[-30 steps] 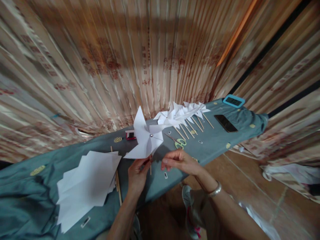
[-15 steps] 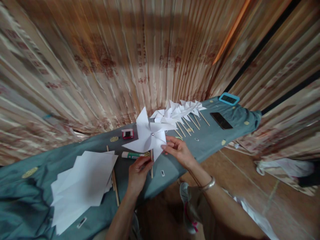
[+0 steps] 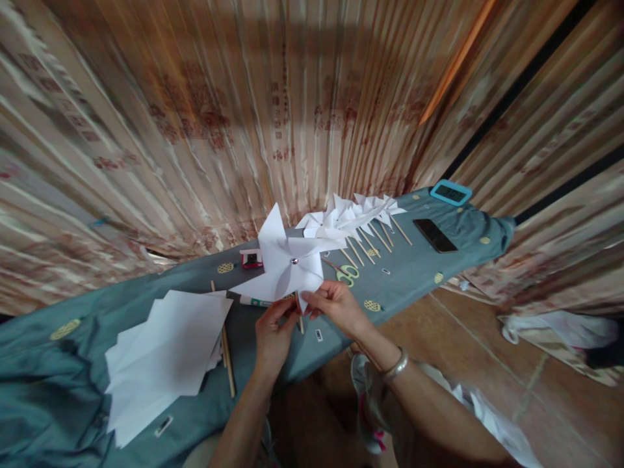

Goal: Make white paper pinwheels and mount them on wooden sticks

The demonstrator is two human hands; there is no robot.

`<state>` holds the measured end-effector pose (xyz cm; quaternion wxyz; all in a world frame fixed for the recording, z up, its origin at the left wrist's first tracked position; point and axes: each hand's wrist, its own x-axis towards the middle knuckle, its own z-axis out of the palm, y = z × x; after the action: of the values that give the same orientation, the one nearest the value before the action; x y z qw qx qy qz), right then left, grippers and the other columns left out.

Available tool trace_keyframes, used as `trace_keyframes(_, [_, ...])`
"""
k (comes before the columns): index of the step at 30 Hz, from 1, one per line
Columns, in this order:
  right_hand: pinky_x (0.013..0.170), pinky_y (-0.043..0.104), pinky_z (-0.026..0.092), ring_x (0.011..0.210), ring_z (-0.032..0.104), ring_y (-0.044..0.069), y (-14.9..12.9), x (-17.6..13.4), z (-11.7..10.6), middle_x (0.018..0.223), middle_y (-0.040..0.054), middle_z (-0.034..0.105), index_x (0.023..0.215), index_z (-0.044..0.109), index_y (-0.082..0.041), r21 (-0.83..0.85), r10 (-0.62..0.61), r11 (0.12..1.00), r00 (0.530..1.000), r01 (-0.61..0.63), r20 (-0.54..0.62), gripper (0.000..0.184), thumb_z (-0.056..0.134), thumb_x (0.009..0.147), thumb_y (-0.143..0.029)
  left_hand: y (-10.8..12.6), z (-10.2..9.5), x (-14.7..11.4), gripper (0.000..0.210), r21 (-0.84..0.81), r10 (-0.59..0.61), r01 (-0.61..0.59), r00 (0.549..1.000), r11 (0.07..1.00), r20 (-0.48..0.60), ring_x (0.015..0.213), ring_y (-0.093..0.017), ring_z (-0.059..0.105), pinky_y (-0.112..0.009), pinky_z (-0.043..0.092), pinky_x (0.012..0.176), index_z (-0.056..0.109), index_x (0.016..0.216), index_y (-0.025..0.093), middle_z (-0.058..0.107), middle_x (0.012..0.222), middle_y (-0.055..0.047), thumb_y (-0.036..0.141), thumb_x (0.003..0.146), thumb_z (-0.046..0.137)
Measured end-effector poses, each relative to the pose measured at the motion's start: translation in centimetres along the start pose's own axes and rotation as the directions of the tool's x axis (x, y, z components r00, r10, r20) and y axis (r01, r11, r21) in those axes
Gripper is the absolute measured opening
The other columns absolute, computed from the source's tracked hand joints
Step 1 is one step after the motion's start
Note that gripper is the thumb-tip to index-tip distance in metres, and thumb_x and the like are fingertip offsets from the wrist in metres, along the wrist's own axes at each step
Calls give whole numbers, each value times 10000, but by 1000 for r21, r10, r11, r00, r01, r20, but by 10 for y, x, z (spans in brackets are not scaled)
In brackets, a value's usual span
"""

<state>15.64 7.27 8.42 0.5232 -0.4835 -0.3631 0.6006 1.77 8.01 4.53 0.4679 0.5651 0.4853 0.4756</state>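
A white paper pinwheel (image 3: 280, 253) with a shiny pin at its centre stands tilted over the table on a thin wooden stick (image 3: 301, 324). My left hand (image 3: 277, 331) is closed, pinching that stick just below the paper blades. My right hand (image 3: 336, 307) is closed too, its thumb and fingers at the lower blade's tip beside the stick. Partly hidden behind the pinwheel lie a glue stick (image 3: 251, 301) and a small red-and-white box (image 3: 252, 260). Green-handled scissors (image 3: 347, 275) rest just beyond my right hand.
Several finished pinwheels (image 3: 336, 221) lie in a row at the back of the cloth-covered table (image 3: 404, 276). A stack of white paper (image 3: 166, 357) and loose sticks (image 3: 227, 364) are on the left. A phone (image 3: 435, 235) and blue-framed clock (image 3: 451, 192) sit at right.
My right hand has moved down and left, from the pinwheel's right blade to its lower tip near the stick. The pinwheel has shifted slightly left, and the scissors now show.
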Motion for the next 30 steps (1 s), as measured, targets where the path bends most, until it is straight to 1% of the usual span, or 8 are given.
trace_keyframes(3, [426, 184, 458, 439, 592, 93, 0, -2, 3, 521, -13, 667, 649, 693, -159, 34, 34, 999, 999, -35, 24, 389, 846, 514, -491, 2, -1, 1, 149, 20, 20, -20, 1000, 1000, 6, 699, -189, 644, -276, 503, 680, 742, 729, 216, 726, 762, -21, 296, 667, 632])
trace_keyframes(6, [419, 166, 463, 434, 600, 86, -5, -5, 2, 528, -9, 675, 656, 701, -150, 76, 67, 995, 997, -71, 48, 374, 858, 516, -458, 3, -2, 2, 176, 38, -5, 5, 1000, 999, -6, 722, -200, 651, -286, 498, 699, 749, 758, 212, 738, 792, -34, 302, 660, 635])
trace_keyframes(14, [400, 140, 459, 454, 629, 89, -14, -13, 0, 577, 15, 695, 698, 709, -122, 208, 153, 960, 973, -188, 175, 324, 864, 565, -374, 1, 0, 2, 165, 25, -2, 2, 1000, 1000, -6, 650, -178, 619, -283, 485, 651, 718, 721, 204, 708, 716, -23, 340, 658, 647])
trace_keyframes(18, [417, 155, 470, 486, 654, 105, -6, -10, 4, 617, 26, 709, 722, 708, -120, 205, 167, 959, 974, -196, 154, 353, 865, 559, -390, -1, 2, 1, 132, 19, 4, -4, 1000, 1000, -1, 674, -175, 620, -275, 481, 660, 709, 721, 212, 697, 713, -7, 250, 635, 615])
trace_keyframes(21, [431, 160, 463, 505, 658, 109, 2, -7, 7, 588, 13, 692, 680, 685, -127, 133, 150, 978, 984, -162, 99, 373, 862, 546, -426, -2, 1, 0, 141, 27, 14, -14, 1000, 1000, -2, 652, -166, 603, -263, 474, 647, 696, 690, 214, 676, 675, 8, 196, 616, 577])
trace_keyframes(23, [442, 165, 457, 510, 648, 102, 4, -6, 7, 588, 15, 692, 661, 674, -130, 52, 137, 988, 985, -143, 102, 394, 838, 564, -475, -2, -1, 1, 160, 40, 17, -16, 1000, 999, -7, 652, -162, 598, -256, 470, 649, 696, 685, 211, 670, 670, 10, 184, 619, 553])
trace_keyframes(27, [435, 165, 423, 476, 583, 70, -2, -10, 0, 602, 3, 688, 691, 687, -145, -196, 140, 975, 970, -101, 197, 425, 759, 636, -561, -4, -5, 3, 118, 41, 15, -14, 1000, 999, -25, 669, -166, 606, -255, 470, 657, 704, 688, 202, 685, 705, -2, 250, 655, 601])
trace_keyframes(30, [411, 171, 389, 431, 508, 56, -18, -21, -11, 550, -9, 654, 621, 659, -154, -354, 104, 935, 956, 1, 275, 405, 692, 736, -542, -6, -8, 5, 135, 44, 13, -12, 1000, 999, -21, 673, -166, 602, -254, 463, 657, 709, 686, 197, 667, 691, 2, 319, 688, 650])
